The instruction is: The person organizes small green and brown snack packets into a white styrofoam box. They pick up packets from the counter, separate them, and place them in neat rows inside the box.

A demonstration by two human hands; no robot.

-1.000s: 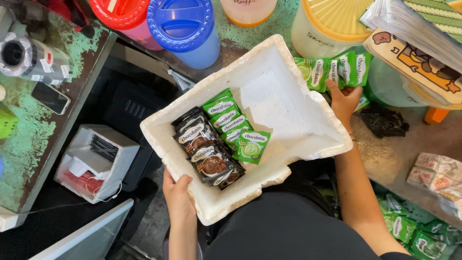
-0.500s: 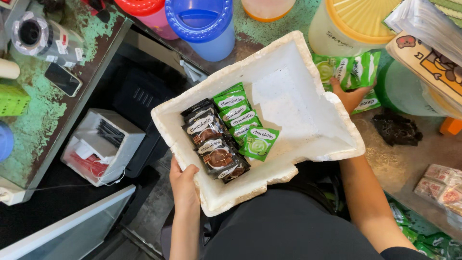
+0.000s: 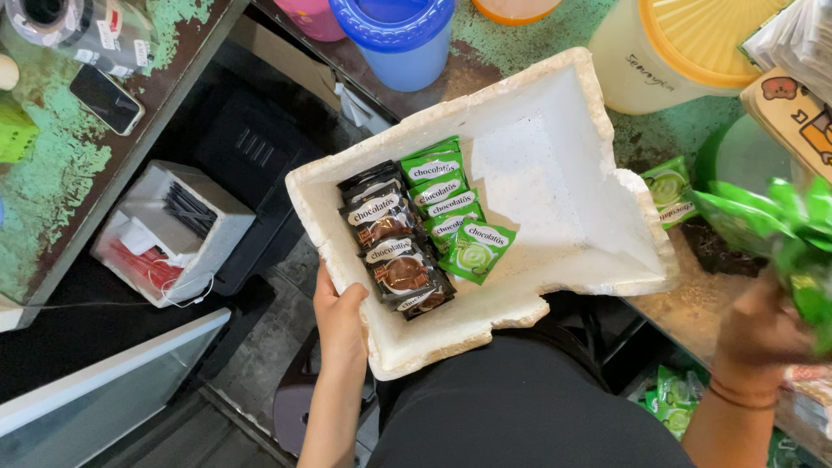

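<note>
A white foam box (image 3: 555, 156) rests on my lap, tilted. My left hand (image 3: 340, 319) grips its near left rim. Inside, against the left wall, lie a row of dark brown sachets (image 3: 394, 247) and a row of green sachets (image 3: 451, 212). The right part of the box is bare. My right hand (image 3: 763, 334) is off to the right of the box, blurred, and holds a strip of green sachets (image 3: 771, 230). One more green sachet (image 3: 669, 191) lies on the table just past the box's right rim.
A green-painted table carries a blue tub (image 3: 400, 39), a pink tub (image 3: 316, 17), a pale bucket with a yellow lid (image 3: 685, 48) and a phone (image 3: 107, 98). A small white crate (image 3: 178, 230) stands on the floor at left. More green sachets (image 3: 676, 399) lie low at right.
My right hand has left the box's far right rim and swung out to the right, lifting the strip of green sachets off the table. The left hand keeps its hold.
</note>
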